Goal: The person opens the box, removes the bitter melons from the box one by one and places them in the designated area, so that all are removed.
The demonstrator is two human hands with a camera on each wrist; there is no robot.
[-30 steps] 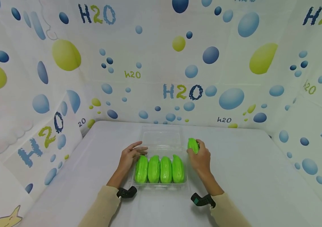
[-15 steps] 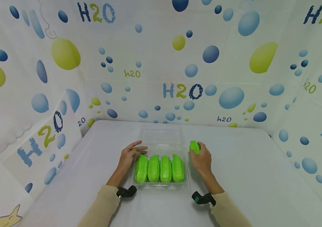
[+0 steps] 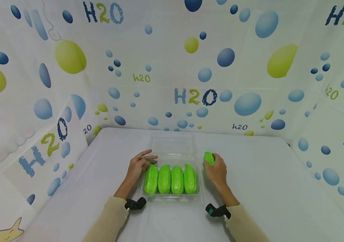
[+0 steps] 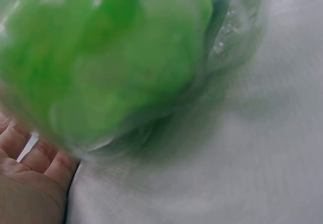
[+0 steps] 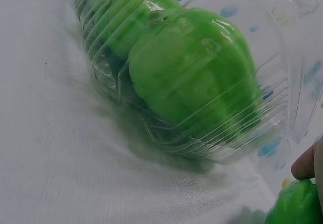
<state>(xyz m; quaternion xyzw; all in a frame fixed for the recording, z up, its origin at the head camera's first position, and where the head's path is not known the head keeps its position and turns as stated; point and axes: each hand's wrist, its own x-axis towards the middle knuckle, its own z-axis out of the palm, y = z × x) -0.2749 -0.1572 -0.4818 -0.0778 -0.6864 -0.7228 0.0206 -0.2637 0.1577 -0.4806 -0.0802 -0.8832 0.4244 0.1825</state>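
In the head view a clear plastic clamshell box (image 3: 172, 196) stands on the table with its lid (image 3: 172, 145) folded back. Lying side by side in it are several bright green, glossy, ridged, cucumber-shaped pieces (image 3: 177, 179). My right hand (image 3: 217, 171) grips another green cucumber-shaped piece (image 3: 209, 158) just right of the box, its thumb on the near side. The right wrist view catches part of that held piece (image 5: 297, 206) at its lower right edge. At the box's back left corner is my left hand (image 3: 137, 167), fingers extended over the rim, holding nothing.
A white cloth (image 3: 250, 188) covers the table. Behind and at both sides hang white sheets (image 3: 172, 50) printed with blue and yellow drops and H2O lettering. Each wrist carries a small black camera mount, the left one (image 3: 135, 204) near the box's front left corner.
My right hand, with the green piece in its grip, has shifted slightly right and toward me. The left hand and the box keep their places.
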